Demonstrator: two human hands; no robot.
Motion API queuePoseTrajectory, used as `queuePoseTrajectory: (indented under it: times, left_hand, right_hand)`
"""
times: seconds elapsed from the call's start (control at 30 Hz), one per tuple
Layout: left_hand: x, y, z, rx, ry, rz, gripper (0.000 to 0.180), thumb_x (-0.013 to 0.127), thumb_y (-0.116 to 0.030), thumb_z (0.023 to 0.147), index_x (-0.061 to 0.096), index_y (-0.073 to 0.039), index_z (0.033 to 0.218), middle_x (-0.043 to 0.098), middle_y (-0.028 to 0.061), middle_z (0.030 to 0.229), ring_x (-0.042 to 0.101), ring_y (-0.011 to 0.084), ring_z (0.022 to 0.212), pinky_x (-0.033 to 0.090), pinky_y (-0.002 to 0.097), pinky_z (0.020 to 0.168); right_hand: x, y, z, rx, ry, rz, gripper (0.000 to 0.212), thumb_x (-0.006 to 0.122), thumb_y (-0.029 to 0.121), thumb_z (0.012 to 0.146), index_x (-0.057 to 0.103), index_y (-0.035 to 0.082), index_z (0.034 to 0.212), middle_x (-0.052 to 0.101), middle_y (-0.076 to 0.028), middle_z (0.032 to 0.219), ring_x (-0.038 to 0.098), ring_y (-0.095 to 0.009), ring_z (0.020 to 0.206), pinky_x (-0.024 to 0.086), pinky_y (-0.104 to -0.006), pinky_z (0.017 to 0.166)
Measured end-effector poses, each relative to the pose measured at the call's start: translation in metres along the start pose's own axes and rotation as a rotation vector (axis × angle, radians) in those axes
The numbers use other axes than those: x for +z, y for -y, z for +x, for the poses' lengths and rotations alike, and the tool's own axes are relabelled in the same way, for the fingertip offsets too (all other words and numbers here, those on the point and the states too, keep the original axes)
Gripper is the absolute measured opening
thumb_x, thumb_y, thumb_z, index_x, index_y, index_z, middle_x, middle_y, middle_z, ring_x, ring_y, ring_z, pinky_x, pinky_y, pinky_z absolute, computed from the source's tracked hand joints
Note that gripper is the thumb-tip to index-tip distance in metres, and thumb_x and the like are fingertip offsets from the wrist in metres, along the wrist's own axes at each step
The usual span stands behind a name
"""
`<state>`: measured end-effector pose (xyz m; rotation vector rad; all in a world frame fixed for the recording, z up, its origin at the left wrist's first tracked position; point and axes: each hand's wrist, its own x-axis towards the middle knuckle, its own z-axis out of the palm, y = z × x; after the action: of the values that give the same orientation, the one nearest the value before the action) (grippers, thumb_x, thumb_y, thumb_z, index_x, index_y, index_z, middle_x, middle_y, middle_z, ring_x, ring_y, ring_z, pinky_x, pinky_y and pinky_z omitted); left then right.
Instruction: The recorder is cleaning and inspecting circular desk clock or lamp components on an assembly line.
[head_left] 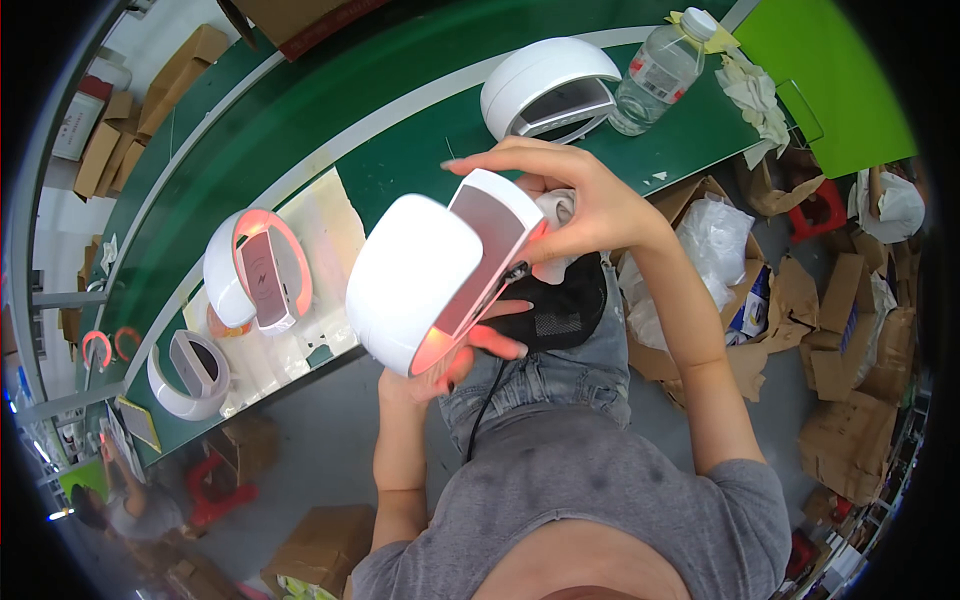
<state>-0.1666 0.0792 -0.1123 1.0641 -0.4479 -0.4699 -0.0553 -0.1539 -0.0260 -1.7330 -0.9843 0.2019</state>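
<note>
A white C-shaped lamp with a grey wireless-charging pad (415,270) is held tilted above my lap, its inner side glowing red-orange. My left hand (455,365) is closed on its lower end, some fingers showing underneath. At the upper right, my right hand (590,195) grips the pad end between thumb and fingers. A crumpled white cloth (557,215) is bunched in that same hand, against the pad's edge. A black cable (487,405) hangs down by my lap; its upper end is hidden behind the lamp.
On the green table (420,135) stand a glowing lamp (255,270), an unlit one (187,375), and a white lamp (550,90) beside a clear bottle (660,75). Cardboard boxes with plastic bags (715,250) lie at the right. Another person (140,510) is at lower left.
</note>
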Motion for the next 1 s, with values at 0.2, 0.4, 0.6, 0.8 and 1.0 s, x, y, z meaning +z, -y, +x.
queuePoseTrajectory:
  times: [0.2,0.4,0.6,0.8,1.0]
  left_hand:
    - [0.003,-0.03,-0.005,-0.418,-0.048,-0.263,0.086,0.037,-0.063,0.095,0.031,0.011,0.139,0.065,0.0343,0.089,0.063,0.0251,0.044,0.046,0.0266,0.029]
    - [0.007,-0.043,-0.004,-0.388,-0.424,0.465,0.067,0.024,-0.053,0.102,0.058,0.004,0.107,0.067,0.0135,0.072,0.064,0.0175,0.053,0.048,0.0257,0.045]
    - [0.013,-0.04,0.003,0.169,-0.968,0.681,0.054,0.024,-0.038,0.105,0.061,0.002,0.106,0.056,0.0052,0.073,0.053,0.0119,0.055,0.045,0.0233,0.051]
    - [0.072,-0.055,0.009,0.637,-0.482,0.659,0.059,0.025,-0.047,0.102,0.058,0.0,0.088,0.049,0.0082,0.072,0.051,0.0182,0.064,0.048,0.0282,0.053]
    - [0.141,-0.068,0.056,0.443,0.556,-0.35,0.086,0.02,-0.069,0.096,0.067,0.003,0.101,0.063,0.0257,0.103,0.063,0.034,0.09,0.051,0.0454,0.081]
  right_hand:
    - [0.005,-0.014,-0.023,0.253,-0.102,0.25,0.069,0.08,0.013,0.066,0.054,-0.004,0.128,0.063,-0.01,0.117,0.062,-0.015,0.105,0.05,-0.0288,0.089]
    - [0.03,-0.026,-0.039,0.332,-0.294,0.645,0.053,0.077,0.012,0.077,0.055,-0.008,0.121,0.066,-0.013,0.106,0.066,-0.014,0.093,0.055,-0.0258,0.078]
    - [0.037,-0.021,-0.051,0.44,-0.506,0.726,0.049,0.069,0.007,0.079,0.054,-0.009,0.122,0.064,-0.012,0.109,0.064,-0.013,0.096,0.052,-0.026,0.084]
    - [0.025,-0.014,-0.106,0.225,-0.844,0.466,0.051,0.073,0.011,0.078,0.054,-0.007,0.122,0.064,-0.011,0.108,0.064,-0.014,0.096,0.054,-0.0275,0.082]
    - [-0.018,-0.032,-0.186,0.144,-1.41,0.026,0.049,0.072,0.012,0.084,0.052,-0.008,0.124,0.062,-0.013,0.114,0.063,-0.017,0.1,0.052,-0.031,0.089]
